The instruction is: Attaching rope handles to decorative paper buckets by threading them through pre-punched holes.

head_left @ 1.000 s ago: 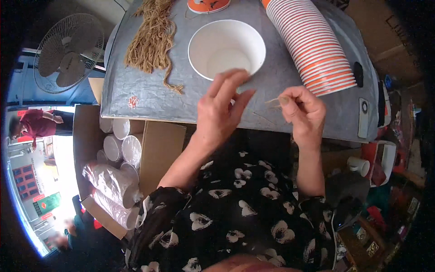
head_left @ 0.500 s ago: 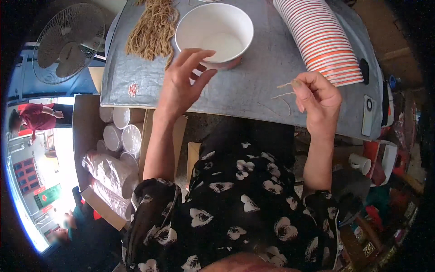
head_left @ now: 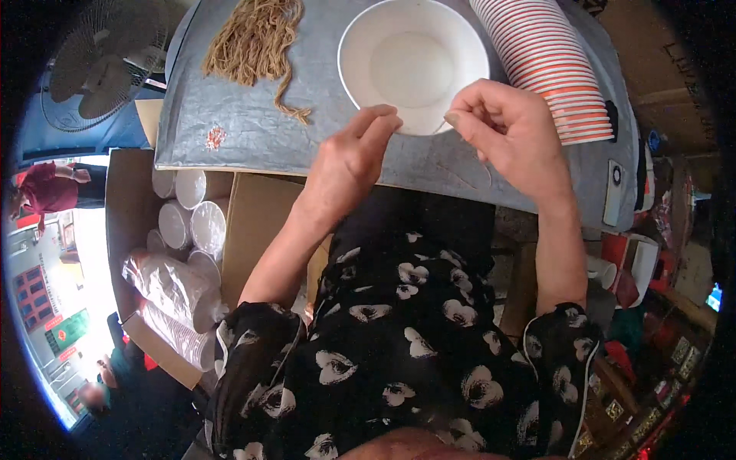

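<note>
A wide white paper tub (head_left: 414,46) stands on the grey-covered table, its round mouth toward me. At the tub's near rim, my right hand (head_left: 510,134) pinches a thin pale strand (head_left: 440,129) between thumb and forefinger. My left hand (head_left: 349,157) is at the same rim, a short way to the left, with its fingertips pressed together. What they hold is too small to make out. A tangled bundle of tan yarn-like strands (head_left: 253,42) lies left of the tub, one tail trailing toward me.
A long stack of white tubs with orange bands (head_left: 544,65) lies at the right. A phone (head_left: 615,192) rests near the table's right edge. On the left, a cardboard box (head_left: 257,207) holds wrapped tubs. A fan (head_left: 96,73) stands beyond it; a person in red (head_left: 50,188) is farther off.
My left hand has moved right and its spread fingers have closed. My right hand has moved left and up to the tub's rim with the strand. In the picture, the tub sits farther right.
</note>
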A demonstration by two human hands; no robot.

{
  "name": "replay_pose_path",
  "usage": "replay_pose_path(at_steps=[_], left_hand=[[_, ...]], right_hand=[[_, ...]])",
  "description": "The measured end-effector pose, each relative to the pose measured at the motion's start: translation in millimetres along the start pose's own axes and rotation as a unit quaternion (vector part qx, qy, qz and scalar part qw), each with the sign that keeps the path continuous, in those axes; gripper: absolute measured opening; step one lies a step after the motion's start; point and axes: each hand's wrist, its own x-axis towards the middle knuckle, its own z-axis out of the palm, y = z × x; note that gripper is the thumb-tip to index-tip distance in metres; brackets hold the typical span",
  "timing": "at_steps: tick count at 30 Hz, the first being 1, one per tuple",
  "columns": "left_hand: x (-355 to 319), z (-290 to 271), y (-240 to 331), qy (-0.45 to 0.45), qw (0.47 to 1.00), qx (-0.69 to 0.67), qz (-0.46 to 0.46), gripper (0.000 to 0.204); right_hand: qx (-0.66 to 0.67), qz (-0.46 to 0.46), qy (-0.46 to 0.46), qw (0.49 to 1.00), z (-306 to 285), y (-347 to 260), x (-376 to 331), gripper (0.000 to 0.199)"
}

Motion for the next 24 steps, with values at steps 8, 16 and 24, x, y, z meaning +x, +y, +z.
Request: replay_pose_path(at_steps=[8, 16, 24], left_hand=[[-20, 2, 3, -0.032, 0.999, -0.005, -0.027, 0.028], [-21, -1, 6, -0.024, 0.998, -0.034, -0.053, 0.023], [-21, -2, 2, -0.031, 0.998, -0.035, -0.030, 0.028]], right_hand=[[-0.141, -0.015, -0.057, 0.988, 23, 5, 17, 0.011], [-0.180, -0.015, -0.066, 0.981, 32, 10, 22, 0.012], [-0.178, -0.032, -0.072, 0.981, 35, 13, 24, 0.012]])
